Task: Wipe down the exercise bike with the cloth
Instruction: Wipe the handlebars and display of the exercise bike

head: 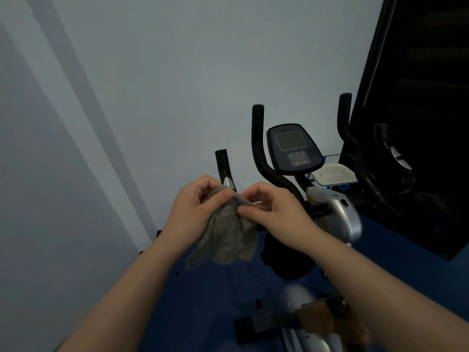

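Note:
A grey fuzzy cloth [228, 237] hangs in mid-air in front of the exercise bike. My left hand [193, 207] grips its upper part with curled fingers. My right hand [274, 209] pinches the cloth's top edge between thumb and fingers, right beside the left hand. The exercise bike [340, 212] stands behind and to the right, with black handlebars [258, 148], a dark console [294, 148] with a blank screen, and a silver frame. Neither hand touches the bike. Its left grip end [223, 166] shows just above my left hand.
A pale wall [152, 85] fills the left and back. A black panel [418, 97] leans at the right. A white tray [335, 175] in a blue wire holder sits behind the console. A pedal [266, 323] lies low on the blue floor [203, 301].

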The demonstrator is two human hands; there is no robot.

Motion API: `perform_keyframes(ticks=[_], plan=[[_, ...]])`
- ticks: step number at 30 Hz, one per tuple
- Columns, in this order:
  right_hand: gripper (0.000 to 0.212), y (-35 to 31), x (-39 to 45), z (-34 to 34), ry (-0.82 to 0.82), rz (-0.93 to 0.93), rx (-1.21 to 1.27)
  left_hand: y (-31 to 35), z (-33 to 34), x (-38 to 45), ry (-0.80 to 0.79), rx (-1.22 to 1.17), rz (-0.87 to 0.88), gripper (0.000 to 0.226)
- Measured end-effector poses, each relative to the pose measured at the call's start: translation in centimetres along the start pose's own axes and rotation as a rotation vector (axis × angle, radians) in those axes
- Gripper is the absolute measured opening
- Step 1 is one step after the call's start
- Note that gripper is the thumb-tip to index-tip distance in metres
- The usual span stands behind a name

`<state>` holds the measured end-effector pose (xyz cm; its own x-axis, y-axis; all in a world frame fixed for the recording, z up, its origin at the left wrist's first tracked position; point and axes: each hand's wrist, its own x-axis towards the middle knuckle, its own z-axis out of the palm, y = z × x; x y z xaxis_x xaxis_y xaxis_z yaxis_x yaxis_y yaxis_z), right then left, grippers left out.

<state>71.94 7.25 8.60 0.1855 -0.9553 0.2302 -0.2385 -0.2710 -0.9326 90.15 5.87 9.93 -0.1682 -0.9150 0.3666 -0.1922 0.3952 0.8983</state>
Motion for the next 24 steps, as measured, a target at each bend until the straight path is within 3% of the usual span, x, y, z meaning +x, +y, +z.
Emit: perform_keyframes(ticks=[6,8,14,19,24], plan=[[0.006,-0.9,1.3,-2.4,-0.069,-0.053,-0.362,-0.4,-1.7,0.3,-0.092,0.188,-0.065,0.011],[0.008,-1.0,1.5,-2.3,-0.055,-0.066,-0.374,-0.3,-2.0,0.4,-0.115,0.183,-0.092,0.013],[0.018,-0.9,1.1,-1.1,-0.046,0.044,-0.055,-0.6,-2.5,0.0,-0.236,0.143,-0.213,0.044],[0.022,-0.2,0.5,-1.0,-0.017,0.164,0.19,-1.0,-1.5,0.1,-0.191,-0.149,-0.277,0.028],[0.052,1.0,-1.1,-2.1,-0.097,0.205,0.343,-1.0,0.5,0.7,-0.16,-0.325,-0.298,0.023]])
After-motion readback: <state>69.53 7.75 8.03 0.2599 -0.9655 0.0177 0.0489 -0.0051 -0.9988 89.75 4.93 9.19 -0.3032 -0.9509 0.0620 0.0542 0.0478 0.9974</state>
